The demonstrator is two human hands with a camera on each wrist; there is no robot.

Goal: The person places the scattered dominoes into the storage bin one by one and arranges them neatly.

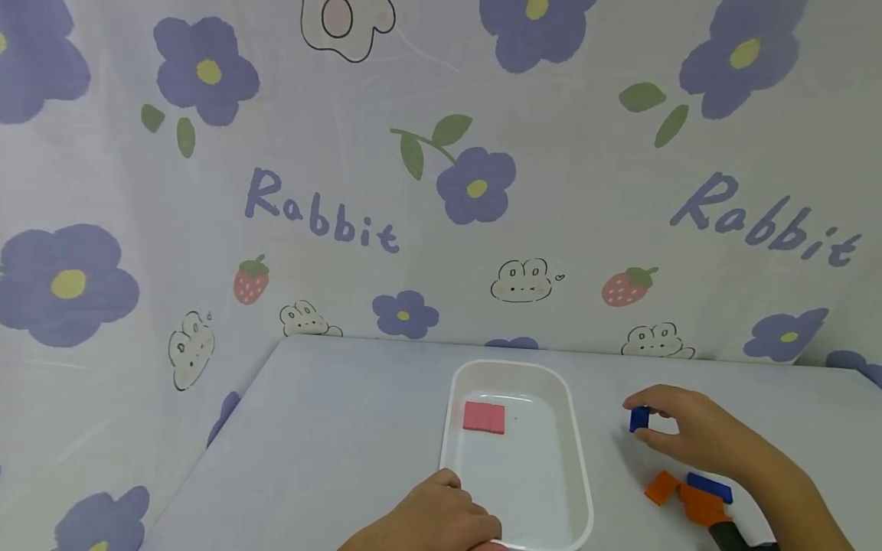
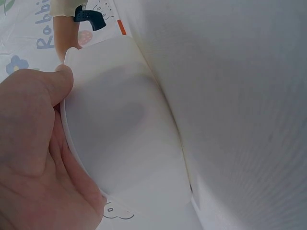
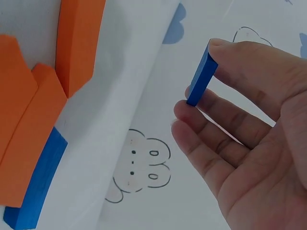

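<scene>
In the head view a white plastic tray (image 1: 544, 459) stands on the table, with a pink block group (image 1: 484, 418) near its far left corner. My left hand (image 1: 434, 513) grips the tray's near left rim; the left wrist view shows the thumb (image 2: 62, 81) over the edge and the other fingers against the outer wall. To the right of the tray, my right hand (image 1: 696, 428) pinches a small flat blue block (image 3: 202, 76) between thumb and fingertips, held up above the table. Its ring and little fingers hang loosely below the block in the right wrist view.
Orange blocks (image 1: 701, 505) and a long blue block (image 1: 710, 487) lie under the right forearm, close to a dark object (image 1: 726, 536). Behind the table (image 1: 344, 413) hangs a cloth (image 1: 565, 153) printed with flowers and rabbits.
</scene>
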